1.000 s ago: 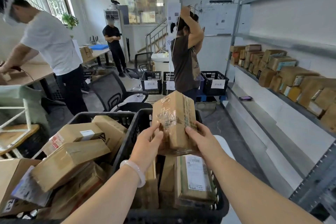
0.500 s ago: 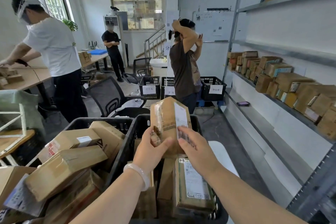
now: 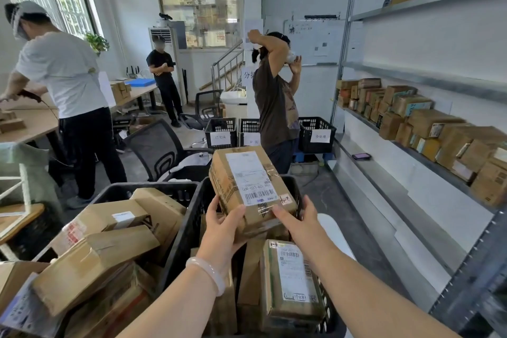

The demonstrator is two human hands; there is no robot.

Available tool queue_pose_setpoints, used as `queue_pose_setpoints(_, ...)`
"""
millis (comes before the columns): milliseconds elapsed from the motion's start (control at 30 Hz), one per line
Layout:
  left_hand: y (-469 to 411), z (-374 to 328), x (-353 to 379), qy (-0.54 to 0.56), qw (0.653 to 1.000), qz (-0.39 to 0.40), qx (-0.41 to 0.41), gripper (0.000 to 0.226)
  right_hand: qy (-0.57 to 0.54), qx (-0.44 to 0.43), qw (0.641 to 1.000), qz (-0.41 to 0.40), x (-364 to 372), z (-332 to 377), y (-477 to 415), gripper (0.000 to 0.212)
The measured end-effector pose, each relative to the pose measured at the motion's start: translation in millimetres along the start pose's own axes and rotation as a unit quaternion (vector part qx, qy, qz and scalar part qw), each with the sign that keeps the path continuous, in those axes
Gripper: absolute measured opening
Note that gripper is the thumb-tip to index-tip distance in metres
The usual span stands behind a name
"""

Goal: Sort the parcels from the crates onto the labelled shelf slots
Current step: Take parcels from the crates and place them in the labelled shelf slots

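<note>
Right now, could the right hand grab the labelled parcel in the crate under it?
Probably yes, once freed: the right hand grips the lifted parcel, yet the crate parcel lies uncovered below its forearm.

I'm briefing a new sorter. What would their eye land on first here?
The parcel, gripped by the left hand and right hand at centre, label up, above a full black crate. Then the boxes crowding the shelving at right, and another heaped crate at lower left.
</note>
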State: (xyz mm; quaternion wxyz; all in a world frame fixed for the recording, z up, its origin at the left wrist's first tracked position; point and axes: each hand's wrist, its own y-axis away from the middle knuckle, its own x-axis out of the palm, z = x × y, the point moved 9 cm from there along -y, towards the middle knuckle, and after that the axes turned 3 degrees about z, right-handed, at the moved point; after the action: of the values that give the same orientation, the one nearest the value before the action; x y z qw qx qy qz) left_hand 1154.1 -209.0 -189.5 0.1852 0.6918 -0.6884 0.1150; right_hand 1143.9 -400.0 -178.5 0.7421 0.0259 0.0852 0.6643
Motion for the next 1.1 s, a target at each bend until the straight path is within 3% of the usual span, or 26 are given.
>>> queue_pose_setpoints(100, 3.6, 6.3, 10.9, 0.046, 0.999, 0.01, -0.002, 0.084, -0.165, 0.126, 0.973, 0.102, 31.3, -19.1, 2.5, 0.086)
queue_pose_setpoints(200, 5.6, 11.3, 13.7, 0.028, 0.999, 0.022, -0.019, 0.081, -0.213, 0.088, 0.969, 0.094, 32.6, -10.9, -8.3, 0.076)
queue_pose_setpoints(333, 5.4, -16.8, -22.6, -0.16, 0.981, -0.102, 0.032, 0.107, -0.151, 0.042, 0.988, 0.016, -3.7, -0.1, -23.9, 0.111)
queue_pose_setpoints(400, 4.1, -42.9, -29.8, -0.266, 0.951, -0.128, 0.092, 0.106, -0.062, 0.019, 0.998, 0.013, -16.2, 10.3, -26.8, 0.114)
queue_pose_setpoints(467, 2.0, -64.6, -21.1, -0.403, 0.897, -0.096, 0.154, 0.097, 0.025, -0.011, 0.999, 0.032, -18.7, 24.9, -26.9, 0.105)
queue_pose_setpoints(533, -2.8, -71.8, -2.6, -0.499, 0.847, -0.005, 0.183, 0.089, 0.093, -0.036, 0.992, 0.076, -11.7, 37.8, -23.7, 0.093)
queue_pose_setpoints(633, -9.3, -57.7, 13.5, -0.574, 0.795, 0.128, 0.149, 0.089, 0.152, -0.053, 0.978, 0.134, -1.2, 45.0, -19.3, 0.073)
queue_pose_setpoints(733, -11.1, -39.3, 13.3, -0.521, 0.828, 0.194, 0.075, 0.071, 0.175, -0.068, 0.968, 0.164, 6.2, 47.9, -14.2, 0.066)
queue_pose_setpoints(800, -9.7, -33.3, 14.0, -0.487, 0.845, 0.21, 0.072, 0.062, 0.189, -0.093, 0.966, 0.15, 6.5, 52.0, -14.6, 0.069)
queue_pose_setpoints(967, -15.1, -30.6, 7.0, -0.428, 0.887, 0.158, 0.072, 0.037, 0.161, -0.155, 0.975, 0.006, -16.2, 57.3, -9.5, 0.066)
queue_pose_setpoints(1100, -19.4, -38.5, 19.1, -0.343, 0.93, 0.102, 0.082, 0.034, 0.158, -0.194, 0.966, -0.067, -29.3, 42.1, 15.9, 0.076)
